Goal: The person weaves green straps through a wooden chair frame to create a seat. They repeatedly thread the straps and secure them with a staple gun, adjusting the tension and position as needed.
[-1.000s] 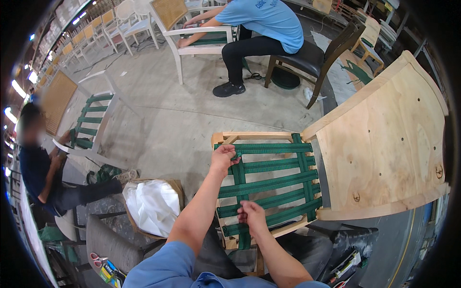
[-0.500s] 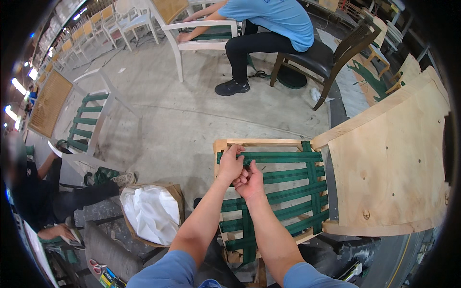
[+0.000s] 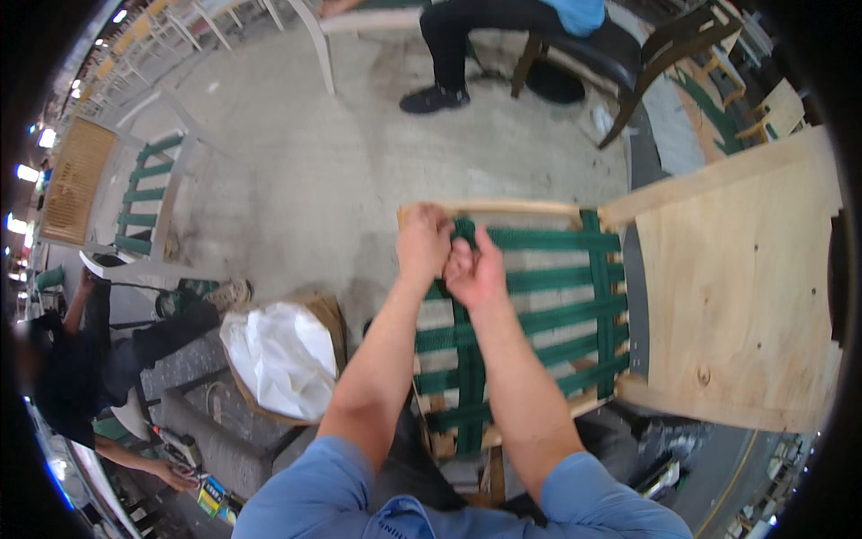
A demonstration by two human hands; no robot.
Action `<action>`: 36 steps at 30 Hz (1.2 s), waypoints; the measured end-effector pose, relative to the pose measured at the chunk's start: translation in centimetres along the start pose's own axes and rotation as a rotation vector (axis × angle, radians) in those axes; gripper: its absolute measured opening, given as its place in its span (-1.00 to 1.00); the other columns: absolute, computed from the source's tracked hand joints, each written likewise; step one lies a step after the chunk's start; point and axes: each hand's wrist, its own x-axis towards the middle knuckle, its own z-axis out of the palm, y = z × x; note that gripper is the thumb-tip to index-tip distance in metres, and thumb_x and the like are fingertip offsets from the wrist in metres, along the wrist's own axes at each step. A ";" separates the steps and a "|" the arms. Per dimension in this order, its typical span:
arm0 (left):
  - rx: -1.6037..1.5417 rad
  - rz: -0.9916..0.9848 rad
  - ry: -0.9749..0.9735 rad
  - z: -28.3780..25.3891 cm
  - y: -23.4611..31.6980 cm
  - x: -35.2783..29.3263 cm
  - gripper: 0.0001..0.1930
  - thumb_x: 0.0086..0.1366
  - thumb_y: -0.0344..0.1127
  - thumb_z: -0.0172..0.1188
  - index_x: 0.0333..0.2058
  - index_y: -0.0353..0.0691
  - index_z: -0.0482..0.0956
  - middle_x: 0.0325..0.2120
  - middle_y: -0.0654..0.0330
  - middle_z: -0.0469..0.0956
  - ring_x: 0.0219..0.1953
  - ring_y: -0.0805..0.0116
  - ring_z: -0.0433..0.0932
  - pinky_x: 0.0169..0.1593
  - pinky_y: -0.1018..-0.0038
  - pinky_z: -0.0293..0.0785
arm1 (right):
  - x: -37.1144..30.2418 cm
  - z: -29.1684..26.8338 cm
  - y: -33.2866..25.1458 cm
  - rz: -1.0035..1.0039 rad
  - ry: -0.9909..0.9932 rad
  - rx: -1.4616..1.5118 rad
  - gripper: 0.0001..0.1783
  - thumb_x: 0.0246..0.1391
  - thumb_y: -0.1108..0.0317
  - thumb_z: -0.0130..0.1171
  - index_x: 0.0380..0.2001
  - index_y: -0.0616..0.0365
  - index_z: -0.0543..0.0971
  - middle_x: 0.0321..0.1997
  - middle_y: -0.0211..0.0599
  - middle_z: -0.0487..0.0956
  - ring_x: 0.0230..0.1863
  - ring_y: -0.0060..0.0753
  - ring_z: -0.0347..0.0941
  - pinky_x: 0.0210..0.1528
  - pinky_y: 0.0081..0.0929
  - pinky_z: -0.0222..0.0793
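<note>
A green cross strap (image 3: 469, 368) runs through the webbing bands (image 3: 539, 319) near the left edge of the wooden chair frame (image 3: 507, 214), bunched toward the far left corner. There the left hand (image 3: 424, 241) and right hand (image 3: 476, 272) meet, fingers curled; whether either grips it I cannot tell. Weaving seems the step in hand; the next move calls for a firm pinch and even pull. Beyond the frame spreads grey floor (image 3: 296, 162), with a white-lined sack (image 3: 280, 361) and two co-workers, one dark-clothed (image 3: 67, 382), one seated (image 3: 489, 38).

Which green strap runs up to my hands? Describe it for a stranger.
Find the nearest bare-wood chair, then its green-webbed seat. The cross strap runs up to your left hand and right hand; its twin lies nearer the backrest.
</note>
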 end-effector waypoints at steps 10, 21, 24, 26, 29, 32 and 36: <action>-1.175 -0.502 -0.149 -2.2 1.8 0.1 -0.69 0.54 -0.21 0.08 -0.11 -0.44 0.50 -0.23 0.03 0.64 -0.24 0.21 0.72 -0.16 0.37 0.70 | -32.9 -11.2 1.3 0.404 0.407 -1.221 -0.54 0.35 0.11 0.21 0.04 0.35 0.60 -0.40 -0.33 0.63 -0.48 -0.56 0.49 -0.43 -0.59 0.43; -1.148 -0.438 -0.153 -2.7 0.1 -0.5 -0.76 0.43 -0.44 0.17 0.01 -0.40 0.48 -0.15 0.04 0.62 -0.15 0.17 0.71 -0.11 0.34 0.67 | -31.4 -18.1 11.9 0.377 0.491 -1.143 -0.67 0.23 0.12 0.37 -0.32 0.20 0.63 -0.51 -0.49 0.48 -0.54 -0.60 0.37 -0.46 -0.50 0.37; -1.021 -0.421 -0.096 -3.0 -1.2 0.1 -0.83 0.41 -0.40 0.21 -0.13 -0.38 0.56 -0.30 0.11 0.66 -0.32 0.30 0.71 -0.30 0.42 0.62 | -33.3 -16.9 8.9 0.403 0.504 -1.383 -0.62 0.21 0.07 0.37 -0.38 0.23 0.69 -0.59 -0.40 0.52 -0.51 -0.56 0.41 -0.41 -0.42 0.39; -0.854 -0.415 -0.087 -3.1 -1.8 0.3 -0.86 0.39 -0.38 0.23 -0.22 -0.37 0.60 -0.39 0.14 0.66 -0.44 0.36 0.68 -0.41 0.46 0.57 | -35.2 -19.3 7.2 0.393 0.505 -1.606 -0.56 0.18 -0.03 0.37 -0.33 0.20 0.72 -0.53 -0.25 0.62 -0.46 -0.43 0.53 -0.33 -0.32 0.46; -0.525 -0.339 -0.106 -2.0 -1.0 0.2 -0.84 0.34 -0.36 0.28 -0.33 -0.36 0.64 -0.53 0.16 0.64 -0.60 0.41 0.62 -0.52 0.46 0.50 | -35.3 -19.2 6.4 0.622 0.483 -1.867 -0.46 0.15 -0.16 0.34 -0.33 0.19 0.72 -0.44 -0.10 0.69 -0.36 -0.20 0.65 -0.20 -0.21 0.52; -0.470 -0.303 -0.055 -2.3 -0.3 0.2 -0.83 0.29 -0.33 0.31 -0.35 -0.35 0.66 -0.61 0.16 0.62 -0.67 0.41 0.59 -0.52 0.43 0.49 | -33.9 -21.7 7.9 0.576 0.176 -2.157 -0.38 0.13 -0.25 0.27 -0.29 0.21 0.73 -0.30 0.08 0.69 -0.13 0.18 0.62 -0.04 -0.11 0.49; -0.599 -0.354 -0.105 -2.8 -0.9 0.2 -0.83 0.30 -0.34 0.30 -0.27 -0.37 0.68 -0.55 0.17 0.65 -0.65 0.45 0.58 -0.55 0.45 0.47 | -32.8 -21.6 8.6 0.835 0.177 -2.221 -0.30 0.11 -0.31 0.25 -0.22 0.23 0.73 -0.13 0.12 0.69 -0.01 0.13 0.62 0.04 -0.12 0.50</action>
